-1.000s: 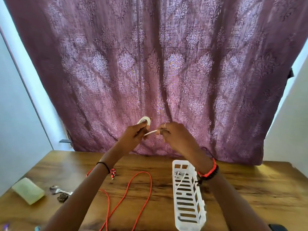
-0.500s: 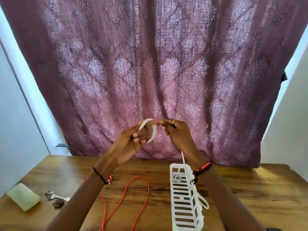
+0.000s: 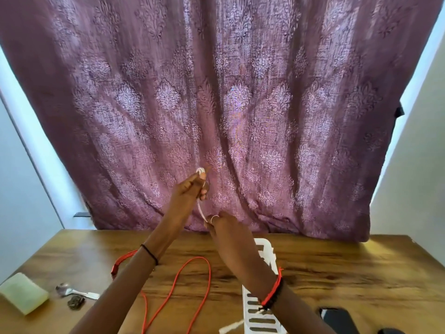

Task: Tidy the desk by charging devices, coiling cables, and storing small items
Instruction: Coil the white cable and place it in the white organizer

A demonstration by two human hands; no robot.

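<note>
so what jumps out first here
A big purple curtain fills the background. In front of it, mid-frame, the left hand and right hand hold a white cable stretched between them. Below, a red cable loops across the wooden table beside a white basket.

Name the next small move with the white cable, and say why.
Probably bring the right hand up to lay another loop onto the coil the left hand holds: the white cable runs straight between them, with more trailing by the basket.
</note>
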